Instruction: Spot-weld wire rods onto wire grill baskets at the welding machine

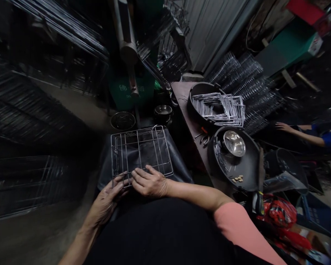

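Observation:
A rectangular wire rack (139,148) lies over the dark covering on my lap, its near edge towards me. My left hand (109,197) is closed on the near left corner, with thumb and fingers pinching the wires. Across the near edge, right of the left hand, my right hand (150,182) has its fingers curled over the wires. Its fingertips are partly hidden behind the hand and the rack. A small wire loop stands at the rack's far edge.
To the right, a bench holds a round black tray (191,106) of wire frames and a second tray (251,175) with a metal bowl (234,143) and small pieces. Pliers (204,139) lie near the bench edge. A machine stands ahead. Another person's hand (284,127) is at far right.

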Demonstrator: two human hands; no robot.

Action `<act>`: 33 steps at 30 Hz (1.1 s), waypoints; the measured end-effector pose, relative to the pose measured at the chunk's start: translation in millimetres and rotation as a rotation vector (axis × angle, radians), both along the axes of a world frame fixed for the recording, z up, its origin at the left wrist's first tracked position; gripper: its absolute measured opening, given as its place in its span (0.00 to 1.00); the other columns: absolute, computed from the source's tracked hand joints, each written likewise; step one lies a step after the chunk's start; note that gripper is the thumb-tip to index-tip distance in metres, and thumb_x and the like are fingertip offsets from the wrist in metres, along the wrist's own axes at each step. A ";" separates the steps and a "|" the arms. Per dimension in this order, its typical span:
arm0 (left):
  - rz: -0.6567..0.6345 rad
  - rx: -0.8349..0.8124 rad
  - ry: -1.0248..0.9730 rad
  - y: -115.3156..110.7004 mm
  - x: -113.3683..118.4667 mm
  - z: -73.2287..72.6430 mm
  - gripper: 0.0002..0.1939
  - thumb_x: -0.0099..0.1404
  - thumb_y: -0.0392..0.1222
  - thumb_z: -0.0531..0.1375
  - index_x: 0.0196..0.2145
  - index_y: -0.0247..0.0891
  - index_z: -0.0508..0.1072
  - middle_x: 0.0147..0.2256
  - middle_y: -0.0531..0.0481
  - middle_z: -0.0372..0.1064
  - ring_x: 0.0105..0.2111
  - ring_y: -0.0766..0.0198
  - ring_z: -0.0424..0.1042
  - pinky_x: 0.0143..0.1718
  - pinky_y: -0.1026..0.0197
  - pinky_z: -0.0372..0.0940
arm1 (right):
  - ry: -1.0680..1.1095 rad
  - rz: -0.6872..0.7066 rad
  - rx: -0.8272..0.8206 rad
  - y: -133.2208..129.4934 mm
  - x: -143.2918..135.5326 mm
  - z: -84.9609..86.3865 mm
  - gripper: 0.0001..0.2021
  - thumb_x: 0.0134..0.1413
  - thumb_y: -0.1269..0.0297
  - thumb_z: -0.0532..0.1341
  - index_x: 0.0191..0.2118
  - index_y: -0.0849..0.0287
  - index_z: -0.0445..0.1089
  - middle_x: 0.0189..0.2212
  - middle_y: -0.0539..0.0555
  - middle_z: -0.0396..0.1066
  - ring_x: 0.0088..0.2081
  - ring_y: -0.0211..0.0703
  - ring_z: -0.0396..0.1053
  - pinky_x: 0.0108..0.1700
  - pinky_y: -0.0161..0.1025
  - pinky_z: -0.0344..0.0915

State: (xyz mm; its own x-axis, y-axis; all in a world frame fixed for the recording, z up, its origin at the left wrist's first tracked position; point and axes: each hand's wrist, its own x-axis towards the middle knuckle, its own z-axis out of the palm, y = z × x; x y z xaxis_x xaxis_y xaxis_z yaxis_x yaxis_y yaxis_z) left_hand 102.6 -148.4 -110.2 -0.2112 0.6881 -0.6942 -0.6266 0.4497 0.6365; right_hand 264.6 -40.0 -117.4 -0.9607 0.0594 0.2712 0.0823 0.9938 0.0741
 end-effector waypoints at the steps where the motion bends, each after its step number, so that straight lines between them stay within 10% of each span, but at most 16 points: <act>1: 0.001 -0.005 -0.001 -0.2 0.1 -0.5 0.38 0.37 0.55 0.77 0.45 0.40 0.75 0.42 0.44 0.80 0.45 0.51 0.78 0.40 0.62 0.74 | -0.011 -0.004 -0.007 -0.1 -0.1 -0.4 0.14 0.69 0.67 0.52 0.47 0.58 0.74 0.50 0.59 0.78 0.54 0.45 0.73 0.52 0.46 0.68; 15: 0.105 -0.027 0.018 1.9 3.7 6.9 0.28 0.39 0.48 0.74 0.38 0.37 0.74 0.38 0.43 0.79 0.39 0.52 0.79 0.40 0.55 0.75 | -0.026 -0.075 -0.173 -5.8 -2.8 21.7 0.14 0.69 0.59 0.54 0.48 0.60 0.74 0.51 0.62 0.76 0.54 0.49 0.71 0.60 0.55 0.63; 20: 0.160 -0.071 0.131 -2.6 1.3 6.6 0.25 0.41 0.45 0.72 0.37 0.38 0.69 0.33 0.46 0.78 0.34 0.56 0.78 0.33 0.60 0.73 | 0.408 -0.409 -0.555 26.3 26.5 39.3 0.19 0.65 0.56 0.59 0.57 0.57 0.70 0.53 0.61 0.75 0.56 0.48 0.70 0.64 0.52 0.60; 25: 0.281 -0.007 0.245 1.8 -5.7 3.1 0.29 0.40 0.54 0.72 0.39 0.42 0.69 0.29 0.54 0.76 0.30 0.60 0.76 0.28 0.61 0.71 | 0.680 -0.924 -1.333 74.4 45.1 28.3 0.19 0.55 0.58 0.65 0.51 0.59 0.72 0.43 0.57 0.76 0.44 0.46 0.74 0.50 0.44 0.69; 28: 0.270 -0.041 0.229 6.1 -10.2 3.7 0.29 0.39 0.55 0.72 0.37 0.42 0.72 0.27 0.55 0.75 0.27 0.62 0.74 0.27 0.62 0.70 | 0.669 -0.942 -1.696 79.6 44.1 18.3 0.15 0.50 0.57 0.67 0.43 0.59 0.73 0.34 0.51 0.75 0.37 0.40 0.72 0.46 0.40 0.68; 33: 0.231 -0.135 0.226 9.1 -14.7 10.0 0.37 0.27 0.55 0.75 0.37 0.41 0.74 0.24 0.55 0.74 0.26 0.65 0.71 0.26 0.68 0.68 | 0.698 -0.891 -1.817 71.5 42.7 15.2 0.13 0.49 0.58 0.68 0.40 0.58 0.73 0.28 0.47 0.73 0.36 0.40 0.71 0.47 0.39 0.65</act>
